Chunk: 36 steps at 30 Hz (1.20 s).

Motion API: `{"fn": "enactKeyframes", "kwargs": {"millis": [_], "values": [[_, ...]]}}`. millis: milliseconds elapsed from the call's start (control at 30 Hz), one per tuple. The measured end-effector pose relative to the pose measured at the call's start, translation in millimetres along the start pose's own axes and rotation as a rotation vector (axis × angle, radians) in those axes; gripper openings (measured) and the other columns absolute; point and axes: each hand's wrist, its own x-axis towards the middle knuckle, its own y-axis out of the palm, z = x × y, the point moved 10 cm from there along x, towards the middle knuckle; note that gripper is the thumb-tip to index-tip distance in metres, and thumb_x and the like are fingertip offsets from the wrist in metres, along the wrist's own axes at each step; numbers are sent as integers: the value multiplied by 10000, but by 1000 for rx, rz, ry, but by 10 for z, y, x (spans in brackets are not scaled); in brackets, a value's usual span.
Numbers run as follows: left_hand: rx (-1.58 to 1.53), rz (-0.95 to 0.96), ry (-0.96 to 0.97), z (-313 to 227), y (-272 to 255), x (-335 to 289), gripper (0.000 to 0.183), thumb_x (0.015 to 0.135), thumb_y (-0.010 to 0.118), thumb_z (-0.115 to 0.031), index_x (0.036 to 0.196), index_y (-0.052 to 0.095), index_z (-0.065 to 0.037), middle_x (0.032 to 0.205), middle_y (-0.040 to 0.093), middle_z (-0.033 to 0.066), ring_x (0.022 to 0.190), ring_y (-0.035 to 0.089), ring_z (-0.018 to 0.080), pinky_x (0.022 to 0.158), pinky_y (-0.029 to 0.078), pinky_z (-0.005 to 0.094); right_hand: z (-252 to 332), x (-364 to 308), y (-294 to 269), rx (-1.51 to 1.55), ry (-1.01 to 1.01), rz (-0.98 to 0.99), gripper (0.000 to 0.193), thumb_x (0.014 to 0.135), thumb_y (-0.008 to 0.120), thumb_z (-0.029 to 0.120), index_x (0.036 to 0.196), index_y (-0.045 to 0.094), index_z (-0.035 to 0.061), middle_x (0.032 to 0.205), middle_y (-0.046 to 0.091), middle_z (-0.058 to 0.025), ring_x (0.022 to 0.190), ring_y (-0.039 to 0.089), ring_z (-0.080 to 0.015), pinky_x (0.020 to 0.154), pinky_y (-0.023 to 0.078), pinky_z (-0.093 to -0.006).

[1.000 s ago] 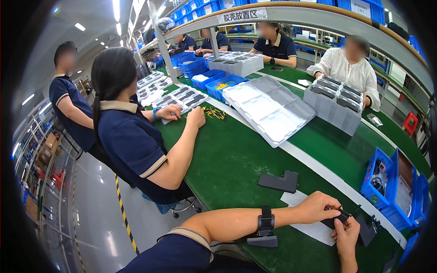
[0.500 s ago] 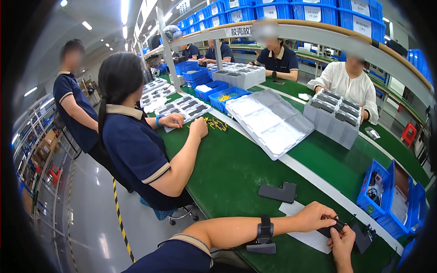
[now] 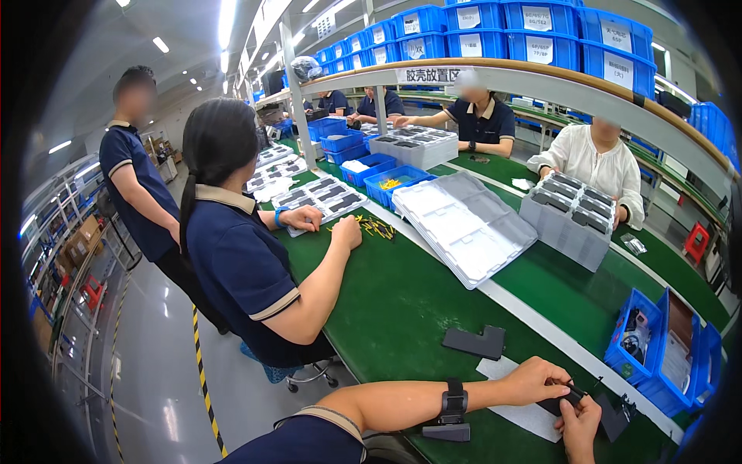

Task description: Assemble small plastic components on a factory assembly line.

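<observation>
My left hand [image 3: 533, 381] and my right hand [image 3: 578, 427] meet at the lower right, over the green table. Between their bent fingers is a small black part [image 3: 573, 395], partly covered by the fingertips. Under my left hand lies a white sheet [image 3: 516, 404]. Just beyond the sheet rests an L-shaped flat black piece [image 3: 474, 341]. Right of my hands are more dark flat pieces [image 3: 615, 420] with thin black bits sticking up. A black device is strapped to my left wrist [image 3: 454, 404].
Blue bins [image 3: 653, 352] stand at the right beyond a pale strip. Stacked translucent trays [image 3: 464, 228] lie farther up the table. A co-worker [image 3: 232, 232] sits on my left by small yellow-and-black pieces [image 3: 374, 227]. Another person in white [image 3: 591, 166] holds a stack of grey trays [image 3: 564, 224] opposite.
The whole view has shifted slightly, so the scene sits lower. My hands stay together on the black part, with small finger movements. A far co-worker has stretched an arm leftward.
</observation>
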Motion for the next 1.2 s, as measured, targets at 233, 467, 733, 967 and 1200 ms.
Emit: {"fn": "enactKeyframes", "kwargs": {"millis": [233, 467, 733, 967, 1200], "values": [[11, -2, 15, -32, -8, 4, 218, 819, 665, -184, 934, 664, 1, 725, 650, 87, 596, 566, 149, 572, 445, 276, -7, -1, -11, 6, -17, -5, 92, 838, 585, 11, 923, 573, -24, 628, 577, -29, 419, 506, -68, 359, 346, -184], [9, 1, 5, -4, -7, 8, 215, 821, 665, -185, 935, 666, -3, 727, 655, 85, 601, 574, 143, 576, 451, 273, 33, -9, -3, -10, -28, -3, 88, 841, 588, 16, 918, 571, -24, 623, 575, -28, 418, 504, -65, 359, 344, -182], [-2, 1, 0, -8, 1, 5, 210, 822, 661, -185, 929, 666, -4, 726, 655, 82, 591, 570, 140, 571, 446, 270, 13, -7, -9, -2, -20, 0, 81, 845, 591, 25, 912, 572, -17, 607, 563, -20, 414, 499, -63, 355, 338, -183], [49, 10, 14, -44, -19, 16, 207, 818, 661, -185, 918, 667, -4, 711, 647, 83, 581, 565, 144, 558, 437, 277, 35, -2, 1, -13, -23, -3, 71, 847, 598, 34, 894, 570, -12, 600, 558, -18, 412, 498, -63, 355, 332, -183], [18, -3, 5, -20, -13, 10, 206, 817, 662, -184, 926, 670, -9, 713, 651, 91, 587, 577, 149, 561, 442, 280, 79, -11, 10, -11, -37, -4, 64, 847, 599, 35, 877, 564, -10, 597, 556, -17, 410, 496, -62, 354, 330, -183]]}}
